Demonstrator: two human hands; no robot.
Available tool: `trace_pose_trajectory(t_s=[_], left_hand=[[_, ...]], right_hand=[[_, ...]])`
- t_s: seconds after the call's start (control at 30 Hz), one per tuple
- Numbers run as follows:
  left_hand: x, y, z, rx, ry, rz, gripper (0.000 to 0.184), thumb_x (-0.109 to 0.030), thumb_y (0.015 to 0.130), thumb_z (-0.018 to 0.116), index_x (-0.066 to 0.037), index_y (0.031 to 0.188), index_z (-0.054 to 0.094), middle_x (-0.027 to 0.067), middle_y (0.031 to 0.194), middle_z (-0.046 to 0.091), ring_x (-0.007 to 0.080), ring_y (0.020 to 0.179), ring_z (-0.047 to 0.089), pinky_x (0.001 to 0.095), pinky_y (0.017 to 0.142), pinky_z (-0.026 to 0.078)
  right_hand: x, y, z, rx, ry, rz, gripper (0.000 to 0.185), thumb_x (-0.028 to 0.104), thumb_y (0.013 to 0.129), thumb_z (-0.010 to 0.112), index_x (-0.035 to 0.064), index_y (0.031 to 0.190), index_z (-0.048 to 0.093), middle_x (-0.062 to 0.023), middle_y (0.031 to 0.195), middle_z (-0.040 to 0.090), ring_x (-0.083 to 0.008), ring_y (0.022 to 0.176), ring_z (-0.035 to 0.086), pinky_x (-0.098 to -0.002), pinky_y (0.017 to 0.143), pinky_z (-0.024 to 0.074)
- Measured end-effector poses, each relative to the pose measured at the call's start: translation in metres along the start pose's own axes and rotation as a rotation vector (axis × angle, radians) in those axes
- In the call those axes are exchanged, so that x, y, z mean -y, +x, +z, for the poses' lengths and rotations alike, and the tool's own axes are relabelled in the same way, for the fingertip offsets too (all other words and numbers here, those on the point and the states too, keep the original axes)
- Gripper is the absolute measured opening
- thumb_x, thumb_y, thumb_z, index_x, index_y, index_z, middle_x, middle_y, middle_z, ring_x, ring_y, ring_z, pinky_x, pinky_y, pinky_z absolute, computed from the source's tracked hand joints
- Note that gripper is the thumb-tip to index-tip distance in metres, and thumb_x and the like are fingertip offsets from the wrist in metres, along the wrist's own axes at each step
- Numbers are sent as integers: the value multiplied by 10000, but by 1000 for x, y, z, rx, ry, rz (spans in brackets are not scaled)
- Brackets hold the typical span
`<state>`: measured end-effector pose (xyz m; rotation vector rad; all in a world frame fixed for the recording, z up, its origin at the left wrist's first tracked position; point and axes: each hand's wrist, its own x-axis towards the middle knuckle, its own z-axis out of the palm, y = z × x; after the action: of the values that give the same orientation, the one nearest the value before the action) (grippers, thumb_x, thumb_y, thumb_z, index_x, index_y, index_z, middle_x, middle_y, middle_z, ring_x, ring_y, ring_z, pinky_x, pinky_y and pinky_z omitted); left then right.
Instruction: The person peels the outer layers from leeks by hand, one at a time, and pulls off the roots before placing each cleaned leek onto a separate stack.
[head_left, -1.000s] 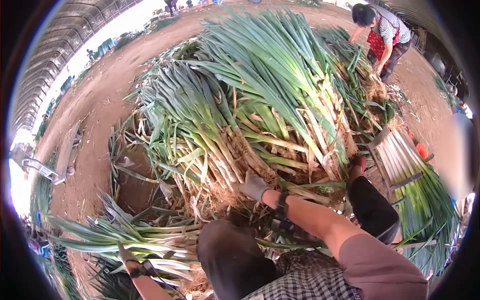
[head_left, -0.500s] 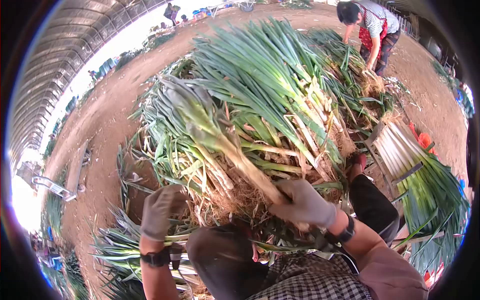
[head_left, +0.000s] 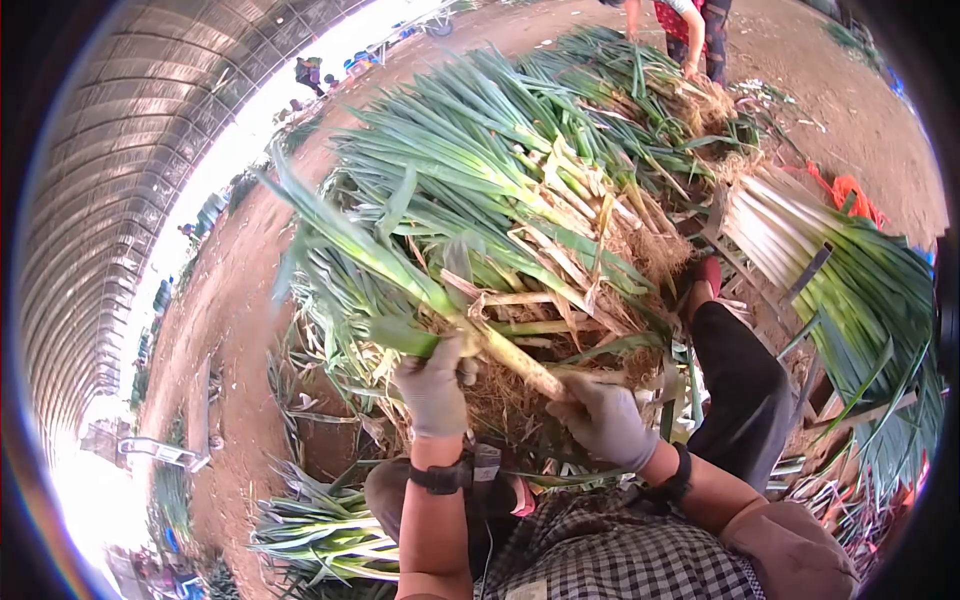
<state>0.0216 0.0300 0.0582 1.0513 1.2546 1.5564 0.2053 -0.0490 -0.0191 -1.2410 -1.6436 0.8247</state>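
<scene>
"Right hand [head_left: 605, 425]?"

"Gloved, closed on the root end of one long green onion [head_left: 520, 362]; dark wristband [head_left: 683, 475] above the cuff."

"Left hand [head_left: 436, 388]?"

"Gloved likewise, fingers closed on the same onion farther up, where pale shaft turns green; one broad leaf [head_left: 400, 336] juts sideways by the fingertips."

"Location of the held onion?"

"Slanting between both hands, above the near edge of the onion heap [head_left: 430, 160], in front of the lap; leaf tips blurred, pointing to the heap's left edge."

"Heap, condition?"

"Green leaves, dry brown outer layers, tangled roots; laid on the earth floor [head_left: 240, 430]."

"Item to its right?"

"Rack [head_left: 745, 262], bearing a white-shafted onion bundle [head_left: 785, 215]: roots at the upper left edge, leaves trailing past the lower edge. Orange netting [head_left: 852, 197] just beyond."

"Near side?"

"Checked apron [head_left: 620, 545] over the lap; smaller onion bunch [head_left: 325, 530] on the floor, left of it."

"Far side?"

"Co-worker in a red apron [head_left: 672, 18], one hand [head_left: 692, 68] down by the roots of a farther onion pile [head_left: 600, 75]."
</scene>
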Motion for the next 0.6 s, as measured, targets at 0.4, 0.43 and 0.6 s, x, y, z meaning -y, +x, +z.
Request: trace_pose_trajectory(t_s=[0.4, 0.43, 0.6], left_hand=[[41, -59, -44, 23, 274, -42, 324, -338, 945, 577, -23, 1000, 624, 41, 784, 592, 98, 587, 530, 250, 489, 419], [25, -44, -46, 7, 166, -163, 260, -199, 993, 470, -17, 1100, 622, 89, 983, 618, 115, 743, 554, 246, 555, 454], [11, -14, -15, 193, -22, -103, 245, -202, 988, 510, -16, 1107, 618, 82, 946, 609, 133, 752, 556, 256, 544, 454]], right_hand=[[-11, 7, -36, -396, -583, -211, 376, 201, 763, 688, 102, 1120, 621, -51, 703, 583, -246, 621, 601, -375, 572, 481], [-10, 8, -35, -419, -640, -268, 378, 201, 765, 688, 112, 1126, 619, -42, 730, 580, -229, 645, 596, -363, 584, 475], [-2, 7, -16, -440, -694, -387, 402, 200, 778, 686, 137, 1165, 597, -29, 844, 577, -206, 717, 582, -342, 606, 453]])
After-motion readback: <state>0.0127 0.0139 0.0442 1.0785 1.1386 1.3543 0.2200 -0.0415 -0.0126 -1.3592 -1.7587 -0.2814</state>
